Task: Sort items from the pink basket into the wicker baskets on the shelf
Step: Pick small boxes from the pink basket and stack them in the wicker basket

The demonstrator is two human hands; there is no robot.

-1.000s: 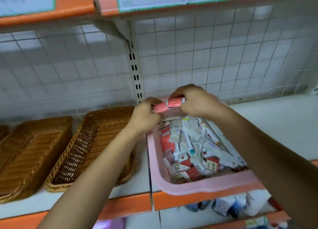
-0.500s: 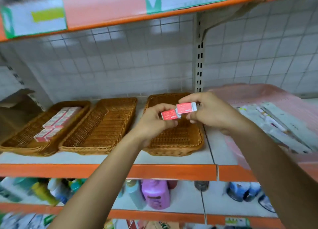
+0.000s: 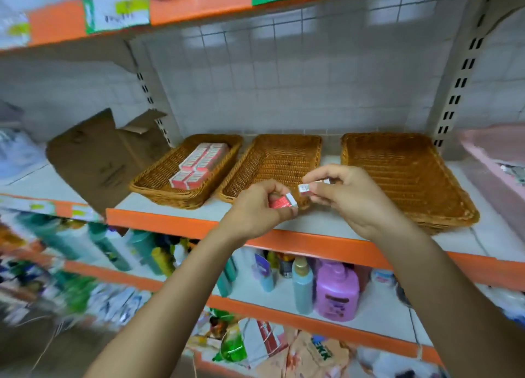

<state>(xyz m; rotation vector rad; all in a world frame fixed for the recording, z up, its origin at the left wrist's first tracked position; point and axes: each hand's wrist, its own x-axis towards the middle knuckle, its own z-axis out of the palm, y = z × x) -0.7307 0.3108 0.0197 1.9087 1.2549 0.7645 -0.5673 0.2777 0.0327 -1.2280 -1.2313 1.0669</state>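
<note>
Three wicker baskets stand in a row on the shelf. The left wicker basket (image 3: 159, 179) holds several small red and white boxes (image 3: 200, 161). Nothing lies in the middle wicker basket (image 3: 279, 157) or the right wicker basket (image 3: 403, 173). My left hand (image 3: 255, 210) grips a small red box (image 3: 282, 201) above the front rim of the middle basket. My right hand (image 3: 349, 196) pinches a second small box (image 3: 308, 187) just beside it. The pink basket (image 3: 488, 153) shows only partly at the far right edge.
A torn brown cardboard sheet (image 3: 99, 156) leans on the shelf left of the baskets. The orange shelf edge (image 3: 170, 221) runs below my hands. Bottles, among them a purple one (image 3: 336, 291), stand on the lower shelf. An upper orange shelf (image 3: 199, 2) overhangs.
My view and both hands have swung left, away from the pink basket, along the row of wicker baskets. Each hand kept its small red box.
</note>
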